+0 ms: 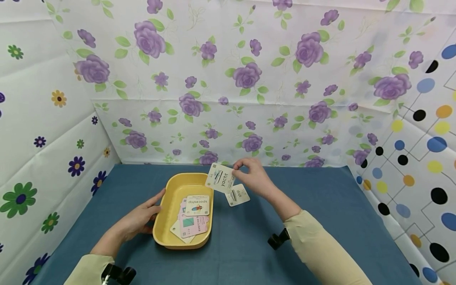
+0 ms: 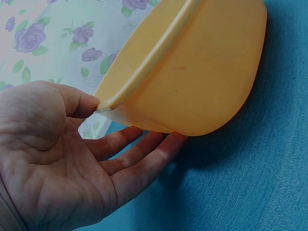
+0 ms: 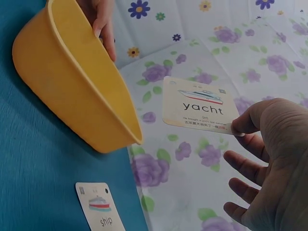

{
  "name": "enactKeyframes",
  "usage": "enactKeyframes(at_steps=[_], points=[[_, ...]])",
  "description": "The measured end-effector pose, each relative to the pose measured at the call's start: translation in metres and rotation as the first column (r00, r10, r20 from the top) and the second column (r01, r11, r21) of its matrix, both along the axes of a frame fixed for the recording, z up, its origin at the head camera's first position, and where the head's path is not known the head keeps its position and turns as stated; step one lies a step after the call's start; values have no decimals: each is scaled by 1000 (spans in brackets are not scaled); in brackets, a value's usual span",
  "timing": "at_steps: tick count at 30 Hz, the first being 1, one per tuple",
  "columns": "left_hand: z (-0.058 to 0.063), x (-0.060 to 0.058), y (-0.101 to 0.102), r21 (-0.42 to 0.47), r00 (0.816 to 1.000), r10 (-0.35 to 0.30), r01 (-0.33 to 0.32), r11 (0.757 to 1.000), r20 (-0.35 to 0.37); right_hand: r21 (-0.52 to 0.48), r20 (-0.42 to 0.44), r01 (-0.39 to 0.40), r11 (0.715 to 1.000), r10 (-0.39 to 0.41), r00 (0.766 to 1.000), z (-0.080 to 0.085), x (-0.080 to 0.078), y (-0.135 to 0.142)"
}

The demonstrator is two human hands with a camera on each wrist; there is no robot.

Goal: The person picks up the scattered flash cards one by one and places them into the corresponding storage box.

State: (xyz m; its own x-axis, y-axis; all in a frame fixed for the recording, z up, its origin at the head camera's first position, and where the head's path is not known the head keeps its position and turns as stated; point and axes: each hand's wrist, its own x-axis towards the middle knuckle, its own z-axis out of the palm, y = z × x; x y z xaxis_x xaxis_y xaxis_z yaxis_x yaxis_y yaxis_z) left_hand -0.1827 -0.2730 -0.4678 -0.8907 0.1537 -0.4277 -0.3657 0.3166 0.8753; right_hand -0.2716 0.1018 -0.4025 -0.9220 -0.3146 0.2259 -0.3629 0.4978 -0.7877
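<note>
My right hand (image 1: pixel 253 177) pinches a "yacht" flashcard (image 3: pixel 199 107) by one corner between thumb and forefinger, the other fingers spread loosely. The card is raised at the right rim of a yellow plastic basin (image 1: pixel 159 221). At the basin's left side, my left hand (image 2: pixel 91 144) has its thumb on the rim and its fingertips against the lower wall. Inside the basin lie several cards, among them a "spaceship" card (image 1: pixel 198 206) on top of a pink "exercise" card (image 1: pixel 192 227). On the cloth right of the basin lies a "ship" card (image 1: pixel 239 195), partly overlapped by the yacht card.
A blue cloth (image 1: pixel 246 245) covers the table. Behind it hangs a white sheet with purple roses (image 1: pixel 246 75). Flower-patterned fabric (image 1: pixel 39 95) closes the left side, dotted fabric (image 1: pixel 424 158) the right. Dark wrist cameras (image 1: pixel 279 238) sit at both sleeves.
</note>
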Motion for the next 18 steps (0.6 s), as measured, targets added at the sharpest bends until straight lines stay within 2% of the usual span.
enactKeyframes(at_steps=[18], points=[[-2,0,-1,6,1000,4,-3,1000,-2,2,1,-37,999,37,999,-3,0,-30]])
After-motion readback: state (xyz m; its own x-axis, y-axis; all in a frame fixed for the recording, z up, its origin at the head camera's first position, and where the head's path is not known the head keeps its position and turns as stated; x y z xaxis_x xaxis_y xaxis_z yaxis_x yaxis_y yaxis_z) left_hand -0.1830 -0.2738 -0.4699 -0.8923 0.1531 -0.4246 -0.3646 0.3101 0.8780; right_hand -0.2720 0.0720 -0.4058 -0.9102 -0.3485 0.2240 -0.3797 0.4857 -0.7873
